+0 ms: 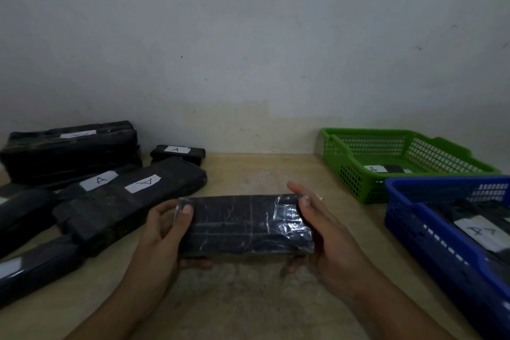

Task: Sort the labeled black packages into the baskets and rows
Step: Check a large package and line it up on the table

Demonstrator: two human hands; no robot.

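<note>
A flat black package (242,225) wrapped in glossy film hangs just above the table centre, with no label showing on its upper face. My left hand (165,234) grips its left end, thumb on top and fingers underneath. My right hand (323,232) grips its right end the same way. At the left lie several black packages, among them a long one (129,201) with white labels marked A, a small one (178,154) marked A by the wall, and a big bundle (69,152). The green basket (350,174) and the blue basket (430,251) each hold a labeled package.
The wooden table (248,174) ends at a pale wall (248,50) close behind. Both baskets stand along the right side, the blue one nearer me. More dark packages (33,268) reach the left front edge.
</note>
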